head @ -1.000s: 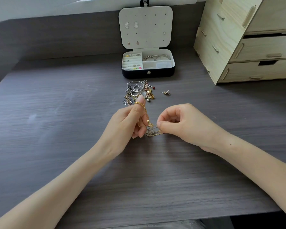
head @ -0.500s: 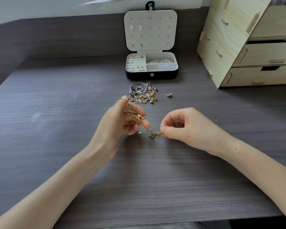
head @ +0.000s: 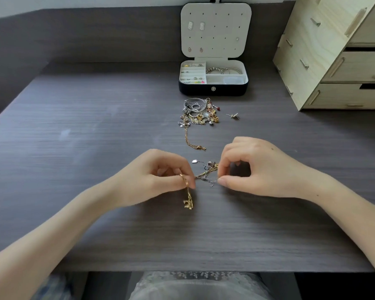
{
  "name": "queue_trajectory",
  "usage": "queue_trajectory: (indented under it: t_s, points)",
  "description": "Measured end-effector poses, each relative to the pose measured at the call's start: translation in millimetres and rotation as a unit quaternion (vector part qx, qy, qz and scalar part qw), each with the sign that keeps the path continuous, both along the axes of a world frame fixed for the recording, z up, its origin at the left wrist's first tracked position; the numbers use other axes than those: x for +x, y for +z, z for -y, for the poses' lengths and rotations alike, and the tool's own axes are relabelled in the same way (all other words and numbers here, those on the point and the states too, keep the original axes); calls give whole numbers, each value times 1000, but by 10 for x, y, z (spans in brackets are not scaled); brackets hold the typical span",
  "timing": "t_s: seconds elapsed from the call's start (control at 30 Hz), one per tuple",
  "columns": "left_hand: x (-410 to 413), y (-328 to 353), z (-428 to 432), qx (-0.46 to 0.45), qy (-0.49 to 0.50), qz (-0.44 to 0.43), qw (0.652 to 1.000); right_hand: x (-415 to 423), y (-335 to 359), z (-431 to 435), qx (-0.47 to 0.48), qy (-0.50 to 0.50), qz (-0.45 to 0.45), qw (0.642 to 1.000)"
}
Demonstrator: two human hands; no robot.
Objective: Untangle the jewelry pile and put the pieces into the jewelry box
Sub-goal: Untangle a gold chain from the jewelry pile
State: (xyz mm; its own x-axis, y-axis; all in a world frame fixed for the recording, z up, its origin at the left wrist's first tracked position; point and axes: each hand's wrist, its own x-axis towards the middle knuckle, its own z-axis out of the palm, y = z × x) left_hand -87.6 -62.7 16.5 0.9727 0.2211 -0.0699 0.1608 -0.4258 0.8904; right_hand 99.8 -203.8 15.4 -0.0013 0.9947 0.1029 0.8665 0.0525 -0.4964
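Observation:
My left hand [head: 160,176] pinches a gold chain [head: 187,195] whose end hangs down over the desk. My right hand [head: 253,167] pinches the other end of a small knot of gold and silver chains [head: 206,173] stretched between both hands. Farther back lies the jewelry pile [head: 198,113] of bangles, rings and charms, with a loose gold chain [head: 191,141] trailing from it toward me. Behind the pile stands the open jewelry box [head: 212,88], black outside and white inside, holding earrings, rings and bracelets.
A single small earring [head: 233,115] lies to the right of the pile. A light wooden drawer unit [head: 333,57] stands at the back right. The dark wood-grain desk [head: 95,148] has a raised back wall; its front edge runs just above my lap.
Both hands have come down and nearer to me, away from the pile. The gold chain that ran up over my left fingers now hangs below that hand. One gold chain now trails from the pile.

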Motion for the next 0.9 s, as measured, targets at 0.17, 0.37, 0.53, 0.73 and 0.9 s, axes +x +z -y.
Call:
queue_trajectory:
  t_s: [0.17, 0.37, 0.53, 0.73, 0.9]
  points:
    - [-4, 121, -41, 69, -89, -43, 993, 117, -56, -57, 39, -75, 15, 996]
    - [-9, 262, -136, 130, -84, -34, 987, 138, -109, -76, 13, -63, 13, 998]
    - [110, 322, -231, 226, -28, -47, 973, 117, -96, -80, 19, -73, 0, 997]
    - [299, 161, -185, 289, 36, -10, 957, -29, -81, -232, 25, -89, 22, 995]
    - [324, 63, -134, 253, 56, -12, 966, -68, -69, -252, -6, -84, -23, 996]
